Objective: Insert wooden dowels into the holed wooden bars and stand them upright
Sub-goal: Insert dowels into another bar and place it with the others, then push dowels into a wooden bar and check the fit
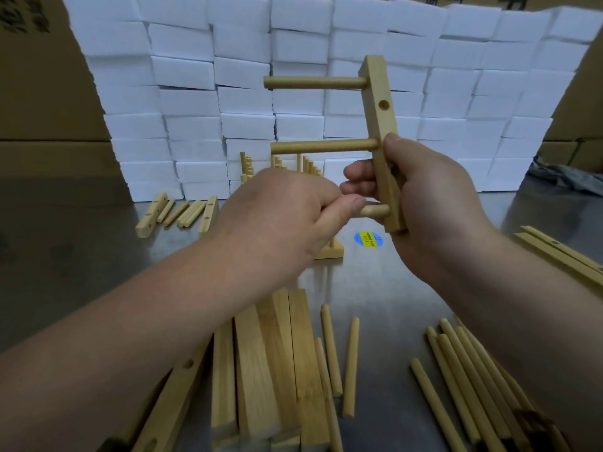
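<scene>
My right hand (pixel 421 194) grips a holed wooden bar (pixel 380 125), held nearly upright in the air. Two dowels (pixel 316 82) stick out of the bar to the left, one near its top and one at mid height. One empty hole shows between them. My left hand (pixel 284 220) pinches a third dowel (pixel 375 211) whose end sits in the bar's lowest hole. Most of that dowel is hidden inside my left fist.
Loose bars (pixel 261 363) and dowels (pixel 463 380) lie on the steel table (pixel 81 256) near me. Finished upright pieces (pixel 306 166) stand behind my hands. More bars (pixel 150 215) lie at the left, long slats (pixel 561 256) at the right. A wall of white foam blocks (pixel 195 102) stands behind.
</scene>
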A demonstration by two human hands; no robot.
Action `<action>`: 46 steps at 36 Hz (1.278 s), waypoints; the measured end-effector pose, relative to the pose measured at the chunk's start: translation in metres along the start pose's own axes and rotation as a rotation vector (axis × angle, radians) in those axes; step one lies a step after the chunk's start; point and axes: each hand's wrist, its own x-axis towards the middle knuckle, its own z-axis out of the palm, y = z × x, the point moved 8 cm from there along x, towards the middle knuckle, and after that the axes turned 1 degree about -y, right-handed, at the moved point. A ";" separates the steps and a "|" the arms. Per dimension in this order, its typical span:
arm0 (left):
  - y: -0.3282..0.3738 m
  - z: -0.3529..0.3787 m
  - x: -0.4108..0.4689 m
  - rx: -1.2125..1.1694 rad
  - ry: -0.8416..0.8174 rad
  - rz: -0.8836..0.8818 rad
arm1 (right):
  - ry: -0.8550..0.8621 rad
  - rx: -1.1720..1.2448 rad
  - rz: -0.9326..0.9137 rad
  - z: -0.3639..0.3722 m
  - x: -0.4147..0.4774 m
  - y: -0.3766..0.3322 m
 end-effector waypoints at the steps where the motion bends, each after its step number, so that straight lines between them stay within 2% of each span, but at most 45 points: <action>1: 0.000 -0.002 0.001 0.017 0.000 0.005 | 0.008 0.024 0.019 0.000 0.000 0.001; 4: 0.001 -0.009 0.002 0.041 0.048 0.034 | 0.072 0.026 0.045 -0.003 0.001 0.007; 7: -0.002 -0.024 0.001 0.014 0.206 0.039 | 0.199 0.012 0.083 -0.016 0.002 0.014; 10: -0.011 -0.042 -0.003 -0.058 0.403 -0.015 | 0.348 0.016 0.159 -0.033 0.002 0.018; 12: -0.021 -0.045 -0.004 -0.137 0.458 -0.089 | 0.378 0.040 0.204 -0.039 0.003 0.019; 16: -0.043 -0.029 0.000 -0.236 0.354 -0.256 | 0.394 0.161 0.290 -0.044 0.004 0.025; 20: -0.061 -0.012 0.004 -0.247 0.227 -0.385 | 0.357 0.338 0.276 -0.042 0.009 0.027; 26: -0.060 0.010 0.005 -0.278 -0.020 -0.426 | 0.270 0.287 0.283 -0.032 0.012 0.033; 38: -0.092 0.013 0.011 -0.329 0.005 -0.450 | 0.090 0.245 0.364 -0.008 0.006 0.058; 46: -0.131 0.010 0.011 -0.241 -0.127 -0.514 | 0.207 0.107 0.432 -0.033 0.009 0.068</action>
